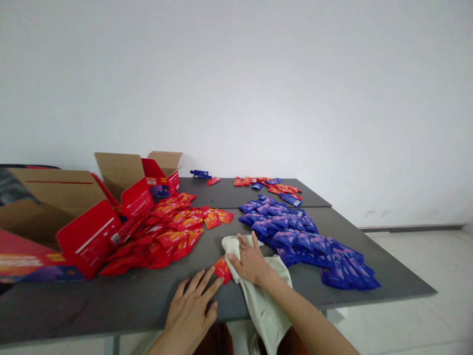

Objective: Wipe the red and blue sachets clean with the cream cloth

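Observation:
My left hand (194, 306) lies open on the dark grey table, its fingers spread. Its fingertips reach the edge of a red-orange sachet (222, 269). A pale cloth (268, 308) covers part of that sachet and drapes over the table's front edge toward my lap. My right hand (253, 260) rests on top of the cloth with fingers stretched out and apart, pressing it against the table. Left of my hands lies a heap of red sachets (162, 231). To the right, blue-purple sachets (295, 234) lie in overlapping rows.
Open red cartons (90, 234) with raised brown flaps line the table's left side. At the far end are scattered red sachets (284, 189), some blue ones, and a dark blue item (200, 173). A white wall (236, 88) stands behind the table (391, 278).

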The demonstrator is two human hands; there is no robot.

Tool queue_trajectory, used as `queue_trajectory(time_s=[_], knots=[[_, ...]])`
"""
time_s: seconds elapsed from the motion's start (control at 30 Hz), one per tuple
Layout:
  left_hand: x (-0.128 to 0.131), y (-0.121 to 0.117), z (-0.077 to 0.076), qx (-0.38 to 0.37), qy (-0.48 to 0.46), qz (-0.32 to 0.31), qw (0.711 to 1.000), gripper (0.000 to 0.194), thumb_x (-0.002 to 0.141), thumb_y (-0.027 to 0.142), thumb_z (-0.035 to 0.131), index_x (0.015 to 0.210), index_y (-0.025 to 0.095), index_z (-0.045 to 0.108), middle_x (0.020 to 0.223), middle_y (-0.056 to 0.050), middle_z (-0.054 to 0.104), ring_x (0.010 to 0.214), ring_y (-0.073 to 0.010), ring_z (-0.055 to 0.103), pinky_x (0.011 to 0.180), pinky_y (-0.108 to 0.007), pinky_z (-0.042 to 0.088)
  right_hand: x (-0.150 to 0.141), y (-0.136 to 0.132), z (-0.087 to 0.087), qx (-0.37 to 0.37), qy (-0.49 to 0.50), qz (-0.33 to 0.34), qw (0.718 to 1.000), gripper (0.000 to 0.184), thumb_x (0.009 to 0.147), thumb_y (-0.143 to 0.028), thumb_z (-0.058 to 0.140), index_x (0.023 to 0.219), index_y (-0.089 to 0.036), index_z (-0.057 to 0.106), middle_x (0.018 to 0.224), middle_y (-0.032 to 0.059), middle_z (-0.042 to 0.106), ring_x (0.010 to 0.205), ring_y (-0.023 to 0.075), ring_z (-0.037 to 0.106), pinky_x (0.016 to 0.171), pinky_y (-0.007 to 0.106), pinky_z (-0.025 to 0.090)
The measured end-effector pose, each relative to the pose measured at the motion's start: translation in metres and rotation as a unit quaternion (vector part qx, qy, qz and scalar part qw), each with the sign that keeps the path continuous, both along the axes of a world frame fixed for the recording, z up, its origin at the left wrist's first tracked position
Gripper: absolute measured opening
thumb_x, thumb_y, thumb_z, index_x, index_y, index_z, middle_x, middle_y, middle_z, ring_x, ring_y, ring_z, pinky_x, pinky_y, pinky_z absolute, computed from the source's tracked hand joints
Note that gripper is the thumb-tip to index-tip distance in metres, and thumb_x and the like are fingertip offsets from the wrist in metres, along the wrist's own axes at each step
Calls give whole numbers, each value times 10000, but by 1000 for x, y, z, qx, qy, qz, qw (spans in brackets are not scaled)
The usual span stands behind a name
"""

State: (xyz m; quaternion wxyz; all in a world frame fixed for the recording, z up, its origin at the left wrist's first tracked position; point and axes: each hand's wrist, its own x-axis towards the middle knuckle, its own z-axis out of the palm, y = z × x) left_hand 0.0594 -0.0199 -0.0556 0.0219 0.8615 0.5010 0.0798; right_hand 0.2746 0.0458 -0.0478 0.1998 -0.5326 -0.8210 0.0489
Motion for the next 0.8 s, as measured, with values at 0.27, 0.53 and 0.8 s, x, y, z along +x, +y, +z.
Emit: queue_trajectory(time_s=[0.27, 0.53, 0.8], knots=[[-11, 8, -13, 23, 0, -27, 999, 461, 908, 397, 401, 1362, 387, 484, 1462, 0, 422, 1369, -279, 344, 1059, -473, 328, 5, -52, 4, -59, 49, 162, 984, 434, 998, -339, 308, 1389, -238, 467, 1366, 49, 515, 1385, 173, 289, 1163, 428, -72], [-4, 2, 8, 2, 50, -16, 999, 509, 913, 394, 393, 1422, 418, 373, 1526, 20, 310, 1387, -262, 314, 1049, -474, 329, 5, -6, -5, -22, -15, -74, 997, 522, 1009, -424, 260, 1131, -83, 636, 1259, 196, 577, 1410, 227, 224, 1109, 520, -159], [-10, 17, 23, -37, 82, -72, 993, 436, 881, 453, 430, 1266, 329, 596, 1415, -36, 496, 1368, -263, 344, 1028, -476, 379, -21, -49, 3, -70, 73, 88, 991, 449, 997, -435, 324, 1194, -152, 612, 1233, 104, 617, 1297, 229, 430, 1153, 499, 18]])
